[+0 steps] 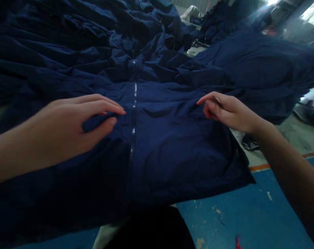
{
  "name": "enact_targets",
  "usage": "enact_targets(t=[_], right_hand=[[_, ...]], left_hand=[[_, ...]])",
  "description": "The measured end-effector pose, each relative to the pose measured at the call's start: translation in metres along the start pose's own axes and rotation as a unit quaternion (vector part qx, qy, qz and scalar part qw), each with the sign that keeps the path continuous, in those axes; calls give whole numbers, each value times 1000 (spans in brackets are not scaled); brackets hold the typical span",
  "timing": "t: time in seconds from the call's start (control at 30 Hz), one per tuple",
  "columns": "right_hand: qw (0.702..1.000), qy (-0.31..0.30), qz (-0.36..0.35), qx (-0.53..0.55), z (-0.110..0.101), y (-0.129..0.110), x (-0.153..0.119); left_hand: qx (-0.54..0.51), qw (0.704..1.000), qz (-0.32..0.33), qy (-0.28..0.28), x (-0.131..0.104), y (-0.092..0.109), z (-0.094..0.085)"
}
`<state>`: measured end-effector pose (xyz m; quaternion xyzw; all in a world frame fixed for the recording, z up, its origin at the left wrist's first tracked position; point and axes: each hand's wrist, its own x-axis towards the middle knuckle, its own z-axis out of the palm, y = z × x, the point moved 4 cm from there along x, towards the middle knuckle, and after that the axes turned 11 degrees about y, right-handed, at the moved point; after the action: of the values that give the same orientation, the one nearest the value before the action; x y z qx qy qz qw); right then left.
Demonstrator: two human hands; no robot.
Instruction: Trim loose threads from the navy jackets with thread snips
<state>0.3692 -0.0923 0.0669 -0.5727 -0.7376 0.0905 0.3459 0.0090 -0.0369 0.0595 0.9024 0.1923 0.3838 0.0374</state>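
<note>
A navy blue jacket [167, 148] lies spread out in front of me, with a zipper [133, 129] running down its middle. Above the cloth left of the zipper is my left hand [81, 121], its thumb and fingers apart and nothing between them. My right hand [224, 110] is over the jacket's right side, the index finger pointing toward the zipper and the other fingers curled in. A small dark piece of something shows between those curled fingers, too little of it to name. The jacket's upper part is bunched in folds farther back.
More dark blue garments [250, 69] are heaped at the back and right. The blue floor [224, 211] has scraps on it, a red item [238, 242] at the bottom edge and an orange line [260, 167]. A dark knee [157, 230] is below the jacket's hem.
</note>
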Motion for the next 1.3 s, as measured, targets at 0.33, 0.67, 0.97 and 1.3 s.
enact_targets(t=[0.33, 0.67, 0.97, 1.3], right_hand=[[997, 52, -54, 18, 39, 59, 19], [996, 40, -82, 0, 43, 71, 3], [997, 23, -78, 12, 40, 68, 1], [999, 24, -36, 28, 37, 63, 1]], left_hand=[[-122, 982, -14, -141, 78, 72, 161], [-135, 980, 22, -147, 64, 75, 160], [-213, 950, 98, -207, 50, 106, 141], [-155, 958, 116, -212, 41, 104, 148]])
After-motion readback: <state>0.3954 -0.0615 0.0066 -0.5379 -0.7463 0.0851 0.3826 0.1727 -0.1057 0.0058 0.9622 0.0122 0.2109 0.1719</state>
